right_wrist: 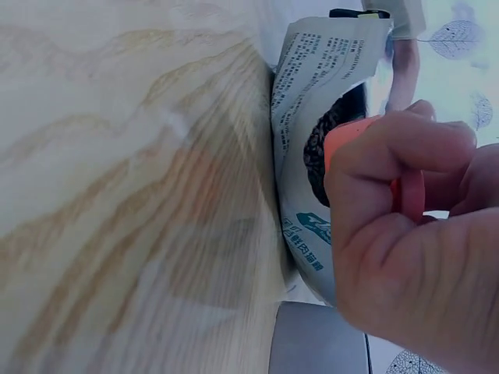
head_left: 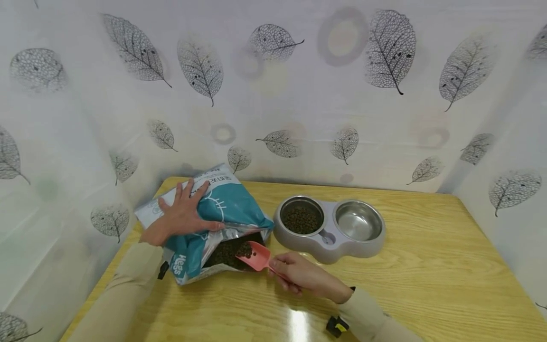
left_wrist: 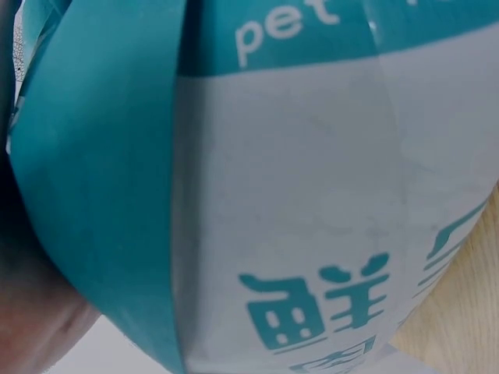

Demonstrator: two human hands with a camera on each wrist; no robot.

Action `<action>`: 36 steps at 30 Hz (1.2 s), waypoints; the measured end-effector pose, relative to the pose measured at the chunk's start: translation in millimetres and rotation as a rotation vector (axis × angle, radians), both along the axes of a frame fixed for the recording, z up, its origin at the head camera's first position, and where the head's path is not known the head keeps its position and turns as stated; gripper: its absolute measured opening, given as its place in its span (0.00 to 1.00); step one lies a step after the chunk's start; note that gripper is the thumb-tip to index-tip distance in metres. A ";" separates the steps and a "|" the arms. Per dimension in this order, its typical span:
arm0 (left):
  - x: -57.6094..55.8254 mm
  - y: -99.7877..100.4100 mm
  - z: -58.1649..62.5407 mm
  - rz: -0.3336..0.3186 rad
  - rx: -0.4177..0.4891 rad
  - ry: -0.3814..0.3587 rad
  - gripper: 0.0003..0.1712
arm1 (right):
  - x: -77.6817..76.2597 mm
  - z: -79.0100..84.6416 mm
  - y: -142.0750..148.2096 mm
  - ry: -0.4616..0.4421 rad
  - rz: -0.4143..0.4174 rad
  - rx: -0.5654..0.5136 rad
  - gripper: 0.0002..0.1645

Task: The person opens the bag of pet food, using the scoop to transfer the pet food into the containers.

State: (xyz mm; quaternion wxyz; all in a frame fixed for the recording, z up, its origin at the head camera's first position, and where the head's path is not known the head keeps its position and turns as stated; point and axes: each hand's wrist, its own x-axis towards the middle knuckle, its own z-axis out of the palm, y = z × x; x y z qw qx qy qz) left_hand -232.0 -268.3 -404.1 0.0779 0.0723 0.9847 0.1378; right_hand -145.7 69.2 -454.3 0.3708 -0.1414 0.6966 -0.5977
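Note:
A teal and white pet food bag (head_left: 232,199) lies on its side, its mouth facing the front right and showing brown kibble (head_left: 223,254) inside. My left hand (head_left: 183,213) rests on top of the bag with fingers spread. Gripped by its handle in my right hand (head_left: 305,274) is a pink scoop (head_left: 259,257), its blade at the bag's mouth with some kibble in it. In the right wrist view, my curled fingers (right_wrist: 382,167) wrap the scoop's handle. The bag's printed side (left_wrist: 288,179) fills most of the left wrist view.
Right of the bag stands a grey double feeder (head_left: 329,249). Its left steel bowl (head_left: 300,197) holds kibble; its right steel bowl (head_left: 359,221) shows a bare, shiny inside. Everything stands on a wooden table (head_left: 431,266), with a leaf-patterned curtain (head_left: 307,109) behind and at the sides.

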 end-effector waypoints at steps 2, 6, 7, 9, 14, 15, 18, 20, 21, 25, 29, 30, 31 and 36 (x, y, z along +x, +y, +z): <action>0.3 -0.3 -0.9 0.001 0.000 0.000 0.76 | 0.3 0.9 1.7 -0.010 0.006 -0.020 0.25; 1.1 -0.6 -1.0 0.002 0.001 0.002 0.75 | 0.0 2.0 6.0 -0.006 0.025 -0.061 0.26; 1.3 -0.5 -0.8 0.002 0.000 0.002 0.75 | -0.1 2.3 7.3 0.001 0.030 -0.071 0.27; 1.8 -0.4 -0.3 0.001 0.001 0.002 0.75 | -0.6 2.9 10.7 0.022 0.041 -0.097 0.28; 2.9 -0.2 0.0 -0.003 0.001 0.003 0.75 | -2.6 4.8 18.9 0.102 0.059 -0.213 0.31; 3.0 -0.1 -0.1 -0.003 0.001 0.005 0.75 | -3.2 5.0 20.0 0.119 0.060 -0.236 0.31; 2.7 -0.1 -0.4 -0.002 0.000 0.010 0.75 | -5.3 4.5 22.6 0.155 0.055 -0.288 0.31; 2.4 0.3 -0.4 -0.003 0.000 0.011 0.75 | -6.7 3.8 24.5 0.166 0.050 -0.304 0.31; 2.1 0.4 -0.3 -0.003 -0.001 0.011 0.75 | -7.4 3.4 25.6 0.169 0.047 -0.306 0.31; 2.0 0.4 -0.7 -0.005 -0.001 0.009 0.75 | -10.3 3.9 32.0 0.182 0.019 -0.278 0.31; 1.9 0.2 -0.8 -0.006 -0.004 0.009 0.75 | -15.5 9.7 42.3 0.200 -0.035 -0.213 0.30; 1.8 0.1 -0.6 -0.006 -0.004 0.008 0.75 | -17.2 11.8 45.6 0.199 -0.056 -0.193 0.30; 1.8 0.1 -0.4 -0.005 -0.005 0.007 0.75 | -19.1 14.0 49.1 0.198 -0.080 -0.172 0.29; 1.7 0.6 0.8 -0.004 -0.003 0.002 0.74 | -31.0 23.2 65.5 0.228 -0.221 -0.046 0.30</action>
